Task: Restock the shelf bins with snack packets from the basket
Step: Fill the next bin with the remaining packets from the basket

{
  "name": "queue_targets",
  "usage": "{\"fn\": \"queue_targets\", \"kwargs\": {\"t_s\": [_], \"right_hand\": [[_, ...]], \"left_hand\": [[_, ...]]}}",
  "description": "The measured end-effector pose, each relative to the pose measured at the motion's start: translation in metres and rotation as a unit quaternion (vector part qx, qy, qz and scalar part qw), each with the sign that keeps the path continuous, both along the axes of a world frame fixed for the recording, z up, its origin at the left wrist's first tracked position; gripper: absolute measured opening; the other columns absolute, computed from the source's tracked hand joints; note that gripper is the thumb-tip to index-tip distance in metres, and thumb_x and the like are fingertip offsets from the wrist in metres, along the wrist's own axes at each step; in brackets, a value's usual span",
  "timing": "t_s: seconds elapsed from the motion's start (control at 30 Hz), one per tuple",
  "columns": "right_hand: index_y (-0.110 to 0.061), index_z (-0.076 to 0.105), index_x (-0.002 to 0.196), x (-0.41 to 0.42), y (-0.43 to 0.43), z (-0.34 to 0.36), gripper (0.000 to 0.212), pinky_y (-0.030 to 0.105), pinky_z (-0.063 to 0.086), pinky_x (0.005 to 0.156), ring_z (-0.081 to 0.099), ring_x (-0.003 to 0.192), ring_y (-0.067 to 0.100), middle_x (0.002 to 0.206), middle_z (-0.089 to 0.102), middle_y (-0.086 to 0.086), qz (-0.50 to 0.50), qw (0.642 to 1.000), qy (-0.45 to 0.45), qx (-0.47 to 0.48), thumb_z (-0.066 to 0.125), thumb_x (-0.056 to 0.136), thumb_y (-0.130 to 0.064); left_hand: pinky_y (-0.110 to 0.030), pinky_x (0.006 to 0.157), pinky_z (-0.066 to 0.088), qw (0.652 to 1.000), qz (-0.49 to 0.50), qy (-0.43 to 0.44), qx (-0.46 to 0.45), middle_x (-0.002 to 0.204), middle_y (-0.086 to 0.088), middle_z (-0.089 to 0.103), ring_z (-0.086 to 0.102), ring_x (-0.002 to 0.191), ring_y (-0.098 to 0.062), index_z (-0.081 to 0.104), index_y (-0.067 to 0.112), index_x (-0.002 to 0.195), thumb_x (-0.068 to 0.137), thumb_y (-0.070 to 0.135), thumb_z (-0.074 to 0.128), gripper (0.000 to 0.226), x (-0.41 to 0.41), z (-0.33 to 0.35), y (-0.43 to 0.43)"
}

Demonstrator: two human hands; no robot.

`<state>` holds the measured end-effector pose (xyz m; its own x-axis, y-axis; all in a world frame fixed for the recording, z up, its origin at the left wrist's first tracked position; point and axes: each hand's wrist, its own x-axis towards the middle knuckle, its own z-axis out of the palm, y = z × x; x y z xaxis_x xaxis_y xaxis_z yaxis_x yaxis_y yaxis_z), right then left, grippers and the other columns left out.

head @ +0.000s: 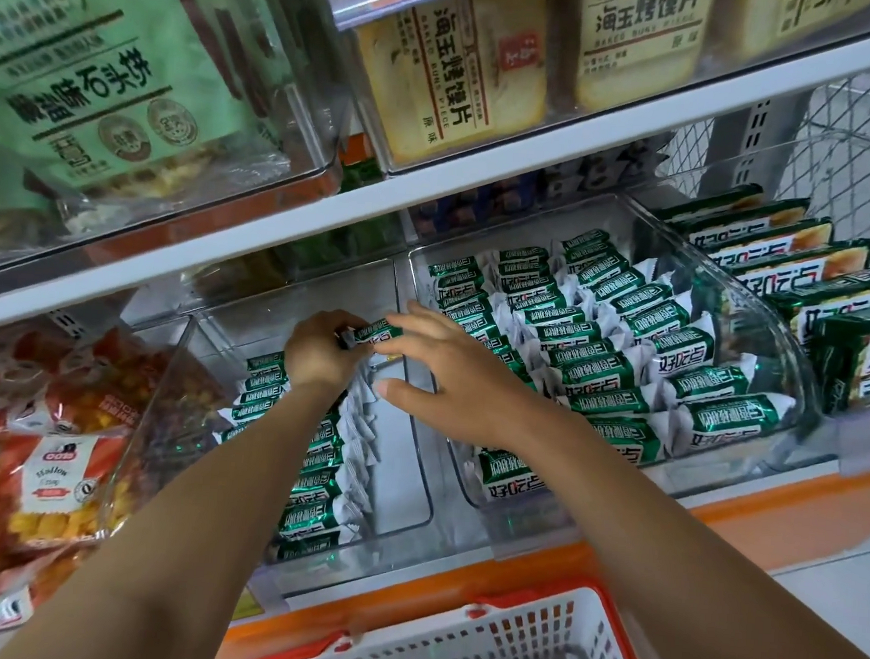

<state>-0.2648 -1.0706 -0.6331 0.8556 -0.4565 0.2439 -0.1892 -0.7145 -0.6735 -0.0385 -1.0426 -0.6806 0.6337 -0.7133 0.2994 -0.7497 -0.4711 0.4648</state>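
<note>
Centre of frame, left hand (318, 352) pinches a green packet (375, 334) above the half-filled bin (405, 474), right hand (450, 382) fingers spread beside it — best seat it upright, snug behind the row (317, 480), label forward.

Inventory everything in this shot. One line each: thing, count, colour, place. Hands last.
held packet: one, green and white, over the middle bin, between both hands
middle bin: one, clear, lower shelf, partly filled
green packets: a row, green and white, in the middle bin
right bin: one, clear, beside the middle bin, packed with rows of similar packets
large packs: several, green, far right
red bags: several, red and yellow, lower left
pale green bag: one, upper shelf, left
beige bags: at least three, upper shelf, right
basket: one, white with red rim, bottom, a few packets inside
left hand: grips the held packet
right hand: straight fingers touch it
</note>
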Motion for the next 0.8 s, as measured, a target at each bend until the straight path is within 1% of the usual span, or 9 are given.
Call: {"fn": "queue_targets", "kwargs": {"t_s": [0.13, 0.23, 0.3, 0.37, 0.43, 0.5, 0.57, 0.67, 0.8], "right_hand": [[-0.023, 0.049, 0.141, 0.000, 0.000, 0.001, 0.047, 0.038, 0.014, 0.119, 0.006, 0.148, 0.005, 0.159, 0.023, -0.008, -0.001, 1.000, 0.005, 0.006, 0.054, 0.097, -0.037], [-0.022, 0.048, 0.142, 0.000, 0.000, 0.001, 0.047, 0.038, 0.015, 0.118, 0.005, 0.148, 0.005, 0.160, 0.021, -0.007, -0.004, 1.000, 0.014, 0.001, 0.053, 0.097, -0.037], [-0.022, 0.048, 0.141, 0.000, 0.001, 0.000, 0.047, 0.037, 0.015, 0.118, 0.005, 0.148, 0.006, 0.160, 0.022, -0.007, -0.007, 1.000, 0.013, -0.002, 0.053, 0.097, -0.037], [-0.021, 0.049, 0.141, 0.000, 0.001, -0.001, 0.047, 0.036, 0.015, 0.118, 0.006, 0.148, 0.006, 0.160, 0.022, -0.006, -0.009, 1.000, 0.009, -0.004, 0.053, 0.097, -0.036], [-0.022, 0.049, 0.141, 0.001, 0.002, -0.001, 0.046, 0.035, 0.015, 0.117, 0.006, 0.148, 0.006, 0.160, 0.023, -0.007, -0.011, 1.000, 0.005, -0.002, 0.053, 0.097, -0.036], [-0.023, 0.050, 0.140, 0.001, 0.002, -0.001, 0.045, 0.035, 0.015, 0.118, 0.007, 0.148, 0.006, 0.159, 0.023, -0.008, -0.013, 1.000, 0.003, 0.002, 0.053, 0.097, -0.036], [-0.022, 0.051, 0.138, 0.002, 0.002, -0.002, 0.044, 0.035, 0.016, 0.118, 0.008, 0.147, 0.005, 0.159, 0.024, -0.008, -0.014, 1.000, 0.000, 0.005, 0.054, 0.097, -0.034], [-0.021, 0.053, 0.137, 0.003, 0.001, -0.002, 0.043, 0.034, 0.018, 0.117, 0.010, 0.147, 0.006, 0.158, 0.025, -0.007, -0.016, 1.000, -0.005, 0.002, 0.054, 0.096, -0.033], [-0.022, 0.054, 0.136, 0.003, 0.000, -0.003, 0.041, 0.035, 0.017, 0.117, 0.010, 0.147, 0.007, 0.158, 0.025, -0.007, -0.018, 1.000, -0.005, -0.002, 0.053, 0.097, -0.034]], "left_hand": [[-0.029, 0.065, 0.043, 1.000, 0.004, -0.014, 0.001, 0.104, -0.004, 0.069, 0.065, 0.091, -0.028, 0.073, 0.024, 0.101, 0.081, 0.023, 0.076, 0.020, 0.001, -0.003, -0.003], [-0.028, 0.065, 0.040, 1.000, 0.002, 0.003, 0.000, 0.106, -0.006, 0.067, 0.064, 0.092, -0.028, 0.070, 0.023, 0.101, 0.080, 0.023, 0.076, 0.022, 0.004, -0.005, -0.004], [-0.028, 0.065, 0.039, 1.000, -0.010, 0.003, -0.004, 0.107, -0.008, 0.064, 0.063, 0.090, -0.028, 0.068, 0.022, 0.104, 0.079, 0.023, 0.077, 0.026, 0.005, -0.005, -0.003], [-0.027, 0.063, 0.037, 0.999, -0.035, -0.023, -0.011, 0.108, -0.009, 0.059, 0.060, 0.081, -0.026, 0.066, 0.019, 0.106, 0.079, 0.022, 0.078, 0.029, 0.004, -0.005, 0.001], [-0.027, 0.063, 0.037, 0.995, -0.073, -0.063, -0.026, 0.110, -0.011, 0.055, 0.053, 0.073, -0.020, 0.066, 0.014, 0.105, 0.080, 0.017, 0.077, 0.028, 0.003, -0.004, 0.006], [-0.030, 0.064, 0.043, 0.989, -0.112, -0.097, -0.025, 0.111, -0.012, 0.054, 0.051, 0.071, -0.018, 0.068, 0.012, 0.103, 0.080, 0.010, 0.075, 0.024, 0.004, -0.003, 0.010], [-0.035, 0.067, 0.051, 0.983, -0.143, -0.118, -0.002, 0.109, -0.010, 0.055, 0.057, 0.075, -0.022, 0.071, 0.013, 0.100, 0.080, 0.009, 0.074, 0.020, 0.008, -0.004, 0.011], [-0.042, 0.071, 0.053, 0.975, -0.163, -0.143, 0.039, 0.104, -0.009, 0.058, 0.059, 0.088, -0.029, 0.074, 0.014, 0.099, 0.082, 0.011, 0.073, 0.017, 0.015, -0.006, 0.010], [-0.039, 0.072, 0.050, 0.974, -0.168, -0.144, 0.047, 0.101, -0.010, 0.059, 0.057, 0.092, -0.031, 0.073, 0.013, 0.101, 0.084, 0.006, 0.069, 0.020, 0.014, -0.005, 0.012]]}}
